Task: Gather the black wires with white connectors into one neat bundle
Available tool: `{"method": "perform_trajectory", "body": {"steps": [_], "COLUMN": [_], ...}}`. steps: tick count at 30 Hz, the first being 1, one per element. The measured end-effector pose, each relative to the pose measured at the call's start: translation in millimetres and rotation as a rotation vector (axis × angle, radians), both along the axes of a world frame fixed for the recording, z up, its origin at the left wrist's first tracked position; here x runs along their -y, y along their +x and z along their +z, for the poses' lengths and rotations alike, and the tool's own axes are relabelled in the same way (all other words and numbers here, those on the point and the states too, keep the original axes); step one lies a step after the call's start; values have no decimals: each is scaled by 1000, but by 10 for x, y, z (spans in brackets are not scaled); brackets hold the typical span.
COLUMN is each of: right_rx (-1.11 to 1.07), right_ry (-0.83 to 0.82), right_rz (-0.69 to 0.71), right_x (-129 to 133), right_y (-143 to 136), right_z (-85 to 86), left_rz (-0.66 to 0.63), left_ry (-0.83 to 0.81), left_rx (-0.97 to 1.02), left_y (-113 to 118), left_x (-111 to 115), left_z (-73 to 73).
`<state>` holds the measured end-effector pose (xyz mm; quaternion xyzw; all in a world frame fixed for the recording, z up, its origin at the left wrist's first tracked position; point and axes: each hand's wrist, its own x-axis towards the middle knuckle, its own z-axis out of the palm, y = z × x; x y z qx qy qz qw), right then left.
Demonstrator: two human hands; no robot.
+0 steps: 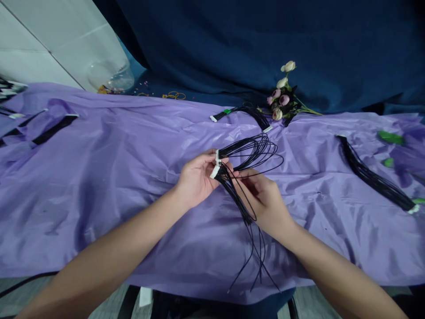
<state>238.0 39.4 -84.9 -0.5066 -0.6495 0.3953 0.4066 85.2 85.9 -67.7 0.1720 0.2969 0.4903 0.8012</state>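
Note:
Between my hands is a black wire harness (250,148) with two white connectors (215,171) at its left end. My left hand (201,177) is closed around the connectors, thumb above them. Thin black wires loop out to the right and curve back, while a second bundle hangs down toward the table's front edge with several loose ends. Close to the connectors, my right hand (262,195) pinches at the wires with thumb and fingertips; exactly which wire it grips is partly hidden.
Purple cloth (139,177) covers the table. Another harness with green tape (245,113) lies behind my hands, near artificial flowers (282,97). A black harness (375,175) rests at right, and more harnesses (55,128) at far left. A clear plastic tub (111,75) sits at the back left.

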Motion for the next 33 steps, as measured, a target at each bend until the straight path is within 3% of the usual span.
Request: {"method": "perform_trajectory", "body": {"steps": [6, 18, 22, 29, 33], "right_rx": [26, 402, 398, -84, -110], "right_ry": [119, 449, 362, -18, -101], "right_rz": [-38, -223, -226, -81, -127], "right_x": [-20, -13, -26, -136, -113], "right_y": [19, 30, 28, 41, 46], "right_z": [67, 79, 105, 110, 100], "left_rz": [-22, -49, -73, -59, -41], "left_ry": [-29, -42, -27, -51, -67], "left_rx": [-8, -80, -68, -124, -96], "left_y": [2, 9, 11, 38, 37], "left_x": [-8, -6, -7, -2, -6], "left_z": [5, -13, -34, -13, 27]}}
